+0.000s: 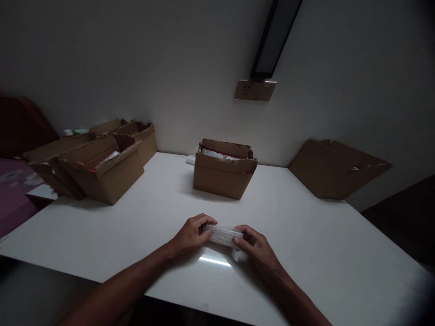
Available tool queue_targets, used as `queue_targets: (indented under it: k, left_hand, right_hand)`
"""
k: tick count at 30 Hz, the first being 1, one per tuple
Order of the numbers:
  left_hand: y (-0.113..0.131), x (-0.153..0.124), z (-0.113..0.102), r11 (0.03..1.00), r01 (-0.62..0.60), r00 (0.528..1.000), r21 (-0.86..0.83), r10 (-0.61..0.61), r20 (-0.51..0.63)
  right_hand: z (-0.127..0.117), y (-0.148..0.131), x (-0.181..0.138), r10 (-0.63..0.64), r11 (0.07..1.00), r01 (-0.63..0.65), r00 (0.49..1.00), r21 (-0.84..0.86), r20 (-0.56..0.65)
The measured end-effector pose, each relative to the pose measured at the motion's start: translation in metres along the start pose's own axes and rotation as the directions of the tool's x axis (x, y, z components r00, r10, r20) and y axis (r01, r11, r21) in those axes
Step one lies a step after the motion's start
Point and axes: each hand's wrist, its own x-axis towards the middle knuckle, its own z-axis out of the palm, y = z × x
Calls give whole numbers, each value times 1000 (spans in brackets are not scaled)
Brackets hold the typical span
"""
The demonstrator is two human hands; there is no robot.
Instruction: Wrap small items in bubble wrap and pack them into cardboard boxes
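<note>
The left end of the bubble-wrapped bundle (222, 236) is pinched by the left grip (193, 234), the left thumb (206, 236) being pressed to its near side and the left fingers (208, 219) curled over its top. Its right end is clasped likewise by the right grip (256, 249), with the right thumb (242, 245) set in front. The bare left forearm (132, 278) is stretched from the bundle's near left, the right forearm (299, 296) from its near right; both are angled inward toward it.
</note>
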Motion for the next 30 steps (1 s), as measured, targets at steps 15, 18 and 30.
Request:
queue_targets:
  k: [15, 18, 30]
  left_hand:
    - [2, -3, 4, 999, 3, 999, 34, -1, -45]
    - [-1, -5, 5, 1000, 9, 999, 19, -8, -50]
    - [24, 14, -4, 981, -143, 981, 128, 157, -111]
  right_hand:
    - [3, -3, -2, -26, 999, 27, 999, 33, -42]
    - [2, -2, -2, -36, 998, 36, 999, 42, 3]
    - [-1, -3, -7, -7, 993, 21, 991, 113, -131]
